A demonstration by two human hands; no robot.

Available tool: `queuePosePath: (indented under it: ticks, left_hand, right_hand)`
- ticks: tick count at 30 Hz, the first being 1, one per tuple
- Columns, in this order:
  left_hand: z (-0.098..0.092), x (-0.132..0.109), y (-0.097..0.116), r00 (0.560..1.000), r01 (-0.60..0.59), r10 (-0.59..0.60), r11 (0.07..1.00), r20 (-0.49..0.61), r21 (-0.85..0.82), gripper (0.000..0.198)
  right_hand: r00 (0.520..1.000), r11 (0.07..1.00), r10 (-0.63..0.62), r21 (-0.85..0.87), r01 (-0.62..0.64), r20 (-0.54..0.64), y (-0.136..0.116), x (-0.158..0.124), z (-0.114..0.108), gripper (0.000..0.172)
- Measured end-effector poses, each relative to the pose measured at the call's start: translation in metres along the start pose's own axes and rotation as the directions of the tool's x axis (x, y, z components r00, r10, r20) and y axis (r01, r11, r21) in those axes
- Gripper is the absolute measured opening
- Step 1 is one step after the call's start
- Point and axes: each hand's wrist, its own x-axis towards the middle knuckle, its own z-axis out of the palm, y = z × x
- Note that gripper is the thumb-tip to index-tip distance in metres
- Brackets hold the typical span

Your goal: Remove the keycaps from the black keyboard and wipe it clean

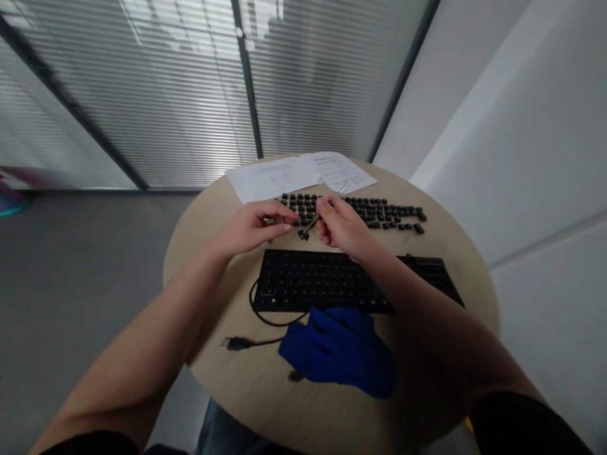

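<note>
The round bench carries everything, and the largest thing on it, the black keyboard, lies across its middle, partly under my right forearm. As far as I can see, its keys are off, leaving small bare mounts; what my arm covers, I cannot tell. Papers lie at the far edge, a crumpled blue cloth overlaps the keyboard's near edge, and a cable runs out to its left. The loose keycaps sit in rough rows beyond the keyboard, so the removing looks largely done and the refitting not begun.

Both my arms reach far and inward. My right hand is closed on a thin tool, its tip slanting left and nearer, with a small dark piece at its end. My left hand faces it, fingers loosely curved, thumb a little apart; I cannot tell whether it holds anything.
</note>
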Motion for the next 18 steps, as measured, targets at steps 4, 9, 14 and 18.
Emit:
queuePosePath:
  ticks: [4, 9, 14, 18]
  left_hand:
    - [0.008, 0.002, 0.008, 0.995, -0.091, 0.095, 0.989, -0.034, 0.116, 0.024]
    - [0.015, 0.002, 0.012, 0.995, -0.101, 0.103, 0.981, -0.003, 0.164, 0.023]
    - [0.021, 0.000, 0.018, 0.996, -0.086, 0.088, 0.984, -0.009, 0.154, 0.026]
    - [0.024, -0.002, 0.023, 0.998, -0.067, 0.065, 0.991, 0.015, 0.118, 0.026]
  right_hand:
    - [0.998, 0.999, 0.042, -0.007, -0.042, 0.046, -0.016, -0.001, -0.010, 0.027]
    - [0.999, 1.000, 0.019, -0.014, -0.018, 0.041, -0.021, -0.002, -0.016, 0.028]
    - [0.998, 0.999, 0.030, 0.035, -0.032, 0.062, -0.016, -0.002, -0.017, 0.032]
    - [0.997, 0.996, 0.052, 0.069, -0.056, 0.055, -0.009, 0.000, -0.016, 0.033]
